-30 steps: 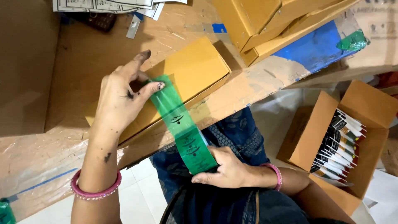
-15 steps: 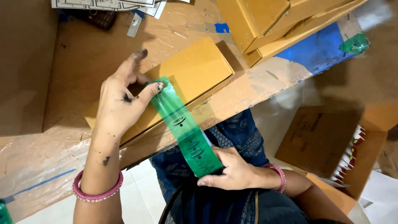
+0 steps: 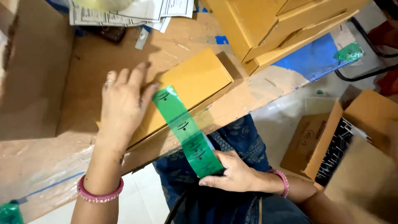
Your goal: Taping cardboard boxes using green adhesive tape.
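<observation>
While the left hand [image 3: 124, 103] lies flat on a closed yellow box [image 3: 186, 89], the right hand [image 3: 232, 176] grips green tape [image 3: 186, 130].

Glossy, translucent green plastic tape [image 3: 186, 130] stretches over a matt, smooth yellow cardboard box [image 3: 186, 93], lying on a bench [image 3: 83, 70] of rough, scuffed brown cardboard beside printed paper sheets [image 3: 124, 12].

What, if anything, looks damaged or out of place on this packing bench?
The worktop looks worn: its brown covering is scuffed and peeling near the front edge, exposing blue beneath. A crumpled scrap of green tape lies loose by the stacked cartons. The yellow box being taped looks intact.
</observation>
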